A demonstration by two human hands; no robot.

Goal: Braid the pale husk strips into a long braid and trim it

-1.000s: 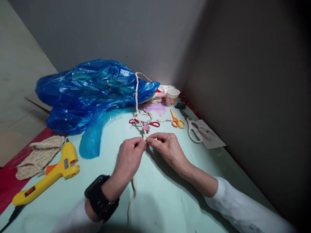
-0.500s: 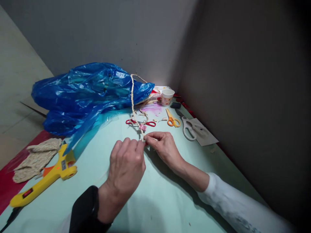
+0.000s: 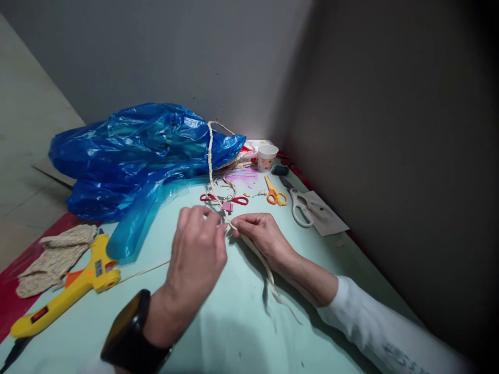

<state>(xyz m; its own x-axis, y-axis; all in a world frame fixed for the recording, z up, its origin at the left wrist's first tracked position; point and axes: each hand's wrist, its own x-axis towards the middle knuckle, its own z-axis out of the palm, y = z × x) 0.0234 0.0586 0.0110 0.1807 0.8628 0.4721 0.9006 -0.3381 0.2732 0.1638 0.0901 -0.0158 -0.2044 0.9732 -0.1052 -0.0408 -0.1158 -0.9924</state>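
Observation:
A pale braided cord (image 3: pixel 211 156) runs down from the blue plastic bag (image 3: pixel 132 150) to my two hands at the middle of the light green table (image 3: pixel 241 322). My right hand (image 3: pixel 262 235) pinches the braid's lower end between thumb and fingers. My left hand (image 3: pixel 198 250), with a black watch on its wrist, is closed beside it, its fingertips on the loose strands. One flat strand (image 3: pixel 268 275) trails over my right wrist toward the near edge. Another thin strand (image 3: pixel 144 270) lies to the left across the table.
A yellow glue gun (image 3: pixel 66 291) lies at the left beside a woven beige piece (image 3: pixel 54 257). Red scissors (image 3: pixel 224 198), orange scissors (image 3: pixel 275 193) and white scissors (image 3: pixel 302 206) lie behind my hands. A paper cup (image 3: pixel 267 157) stands in the corner. Grey walls close the back and right.
My left hand has lifted and turned over the braid. A loose strand that hung toward me now lies flipped over my right wrist. Another strand has appeared stretching left.

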